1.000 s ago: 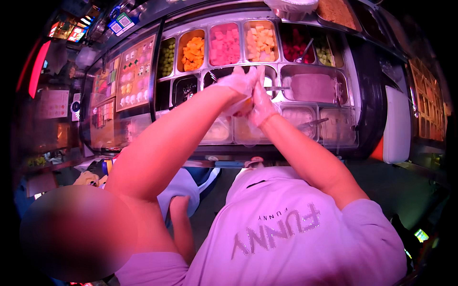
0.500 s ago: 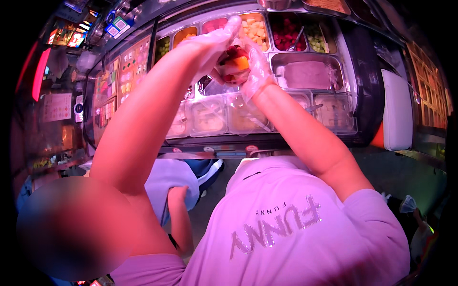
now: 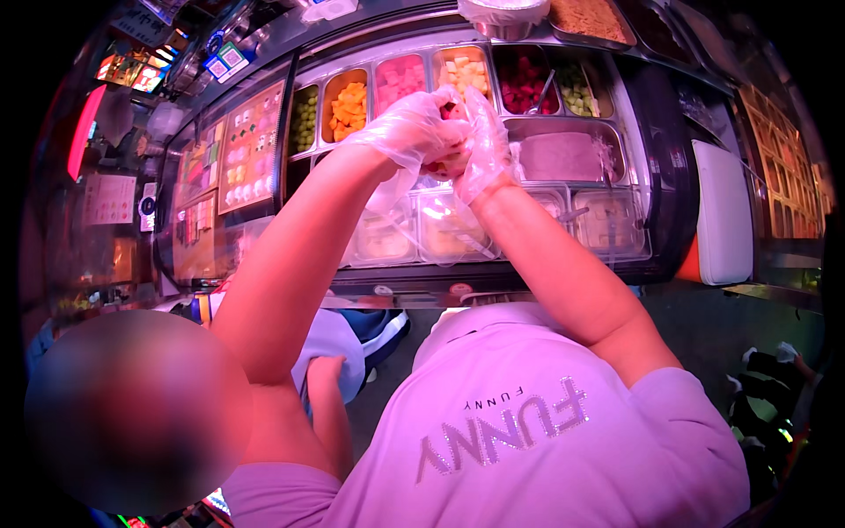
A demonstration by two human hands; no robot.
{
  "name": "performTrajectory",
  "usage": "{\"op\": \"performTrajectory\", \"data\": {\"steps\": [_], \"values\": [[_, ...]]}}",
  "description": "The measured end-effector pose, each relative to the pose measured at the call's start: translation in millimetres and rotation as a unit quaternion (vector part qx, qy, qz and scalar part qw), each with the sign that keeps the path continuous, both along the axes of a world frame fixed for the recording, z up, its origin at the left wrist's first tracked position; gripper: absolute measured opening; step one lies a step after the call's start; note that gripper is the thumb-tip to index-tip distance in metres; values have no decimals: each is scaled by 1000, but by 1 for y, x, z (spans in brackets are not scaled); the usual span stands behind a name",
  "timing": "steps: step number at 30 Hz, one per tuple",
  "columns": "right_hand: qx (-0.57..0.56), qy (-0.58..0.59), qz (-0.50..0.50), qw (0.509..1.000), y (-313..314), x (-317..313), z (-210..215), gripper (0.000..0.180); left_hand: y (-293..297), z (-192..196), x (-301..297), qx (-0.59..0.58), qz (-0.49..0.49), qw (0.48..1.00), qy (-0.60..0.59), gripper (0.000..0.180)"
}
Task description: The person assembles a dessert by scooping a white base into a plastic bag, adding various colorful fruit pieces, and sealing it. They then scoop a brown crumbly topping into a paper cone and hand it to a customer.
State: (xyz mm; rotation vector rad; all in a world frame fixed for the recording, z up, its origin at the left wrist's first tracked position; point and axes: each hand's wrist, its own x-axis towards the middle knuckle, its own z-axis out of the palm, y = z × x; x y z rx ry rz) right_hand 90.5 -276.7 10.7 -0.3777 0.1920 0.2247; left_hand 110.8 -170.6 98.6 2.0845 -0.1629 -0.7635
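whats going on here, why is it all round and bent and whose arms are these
This is one picture from a wide fisheye camera worn on a person's head, looking down, so straight edges bend near the rim. The two bare forearms belong to that person, who wears a pink shirt. Both hands wear thin clear plastic gloves: the left hand and the right hand are pressed together around something small with red and orange in it; what it is cannot be made out. Below them stands a chilled counter with metal tubs: green grapes, orange fruit cubes, pink cubes, yellow cubes, dark red fruit, and covered tubs nearer the front. The blurred patch at lower left hides a face.
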Motion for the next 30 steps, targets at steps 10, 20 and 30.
{"op": "performTrajectory", "data": {"steps": [10, 20, 30], "values": [[45, -58, 62, 995, -16, 6, 27, 45, -37, 120, 3, 132, -111, 980, -96, 62], [91, -88, 113, 986, -21, -5, 63, 49, -7, -37, -48, -512, 368, 700, -336, 78], [-418, -179, -73, 888, 24, -44, 23, 47, -8, -69, -86, -701, 422, 575, 18, 75]]}}
